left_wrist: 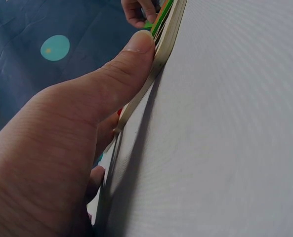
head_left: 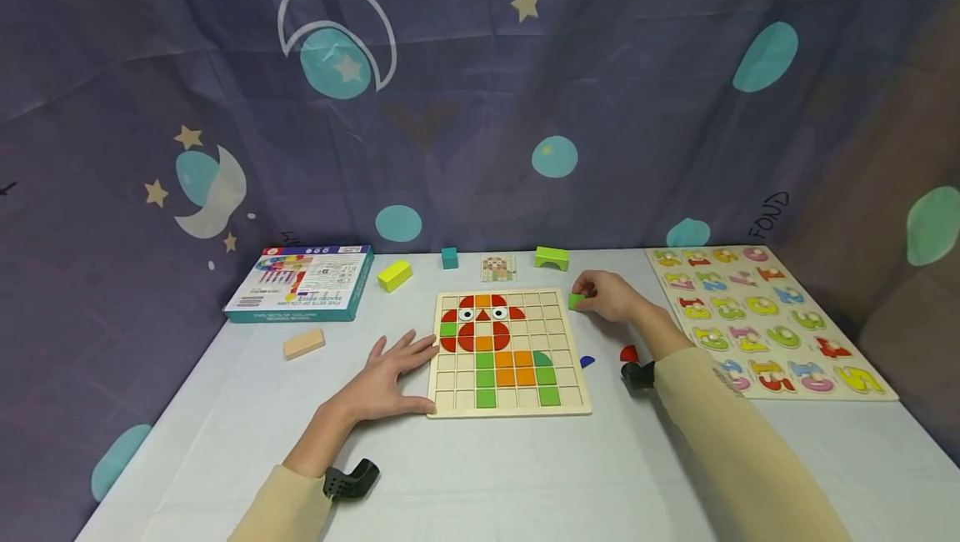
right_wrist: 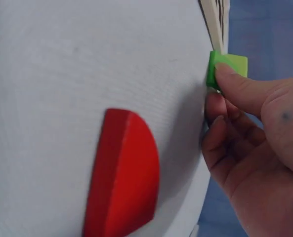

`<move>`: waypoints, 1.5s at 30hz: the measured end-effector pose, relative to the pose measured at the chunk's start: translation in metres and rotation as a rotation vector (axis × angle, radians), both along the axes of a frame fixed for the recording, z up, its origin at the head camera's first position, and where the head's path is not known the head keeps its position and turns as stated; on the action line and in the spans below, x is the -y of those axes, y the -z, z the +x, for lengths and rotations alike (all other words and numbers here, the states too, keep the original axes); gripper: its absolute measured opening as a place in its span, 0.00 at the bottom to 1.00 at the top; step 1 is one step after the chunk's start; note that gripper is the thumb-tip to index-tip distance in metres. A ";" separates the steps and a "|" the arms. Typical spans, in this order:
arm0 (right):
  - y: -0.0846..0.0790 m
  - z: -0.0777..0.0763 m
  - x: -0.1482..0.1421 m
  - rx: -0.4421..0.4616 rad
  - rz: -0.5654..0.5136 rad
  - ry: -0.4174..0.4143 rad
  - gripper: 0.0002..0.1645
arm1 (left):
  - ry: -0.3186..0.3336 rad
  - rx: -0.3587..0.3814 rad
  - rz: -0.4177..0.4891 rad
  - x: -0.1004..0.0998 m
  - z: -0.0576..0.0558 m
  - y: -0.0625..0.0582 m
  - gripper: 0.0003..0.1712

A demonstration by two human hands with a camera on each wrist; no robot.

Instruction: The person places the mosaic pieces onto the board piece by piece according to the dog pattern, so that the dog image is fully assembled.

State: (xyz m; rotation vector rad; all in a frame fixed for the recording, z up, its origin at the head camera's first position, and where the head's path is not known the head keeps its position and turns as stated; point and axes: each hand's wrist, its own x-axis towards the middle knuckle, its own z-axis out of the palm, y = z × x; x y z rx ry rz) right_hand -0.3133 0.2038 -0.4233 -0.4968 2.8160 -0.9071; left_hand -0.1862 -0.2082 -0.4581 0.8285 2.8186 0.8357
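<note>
A wooden grid board lies in the middle of the table, with red, orange and green tiles and two eye tiles set into some of its squares. My left hand rests at the board's left edge, fingers spread, the thumb against its rim. Beside the board's right edge, my right hand pinches a green square tile between thumb and fingers. A red quarter-round tile lies on the table near the right wrist, and a blue one sits just right of the board.
A number puzzle board lies at the right. Behind the grid board are a picture card, a green arch block, a teal cube and a yellow-green block. At left are a box and a plain wooden block.
</note>
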 end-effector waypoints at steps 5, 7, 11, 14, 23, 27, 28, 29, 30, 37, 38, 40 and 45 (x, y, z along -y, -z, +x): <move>-0.006 0.005 0.002 -0.018 -0.046 -0.027 0.03 | 0.002 0.002 0.003 0.000 0.000 0.000 0.55; -0.009 0.007 0.003 -0.023 -0.069 -0.039 0.02 | 0.004 -0.001 0.008 0.001 0.000 0.000 0.55; -0.015 0.011 0.008 -0.017 -0.108 -0.051 0.02 | 0.008 -0.009 0.018 0.000 0.000 0.000 0.54; -0.018 0.014 0.013 -0.007 -0.135 -0.074 0.03 | 0.004 -0.008 0.018 -0.001 0.000 0.000 0.54; -0.014 0.019 0.034 0.053 -0.154 -0.135 0.03 | -0.003 -0.002 0.004 0.000 0.000 -0.001 0.55; -0.013 0.021 0.046 0.094 -0.143 -0.160 0.02 | -0.004 0.002 0.000 0.000 0.000 0.000 0.55; -0.013 0.022 0.049 0.102 -0.140 -0.168 0.02 | -0.002 0.001 0.000 0.000 0.000 0.000 0.55; -0.013 0.023 0.052 0.106 -0.136 -0.175 0.02 | -0.002 0.000 0.000 0.000 0.000 0.000 0.55; -0.013 0.023 0.055 0.108 -0.135 -0.182 0.02 | -0.001 0.001 0.002 0.000 0.000 0.000 0.55; -0.010 0.024 0.072 0.072 -0.113 -0.230 0.02 | -0.004 0.001 0.005 0.000 0.000 0.000 0.55; -0.009 0.024 0.073 0.070 -0.106 -0.234 0.02 | -0.005 0.002 0.005 0.000 0.000 0.000 0.55; -0.008 0.025 0.075 0.069 -0.086 -0.237 0.02 | -0.004 0.001 0.006 -0.001 0.001 -0.001 0.54; -0.008 0.025 0.080 0.045 -0.043 -0.244 0.02 | -0.009 0.000 0.000 -0.001 0.001 -0.001 0.55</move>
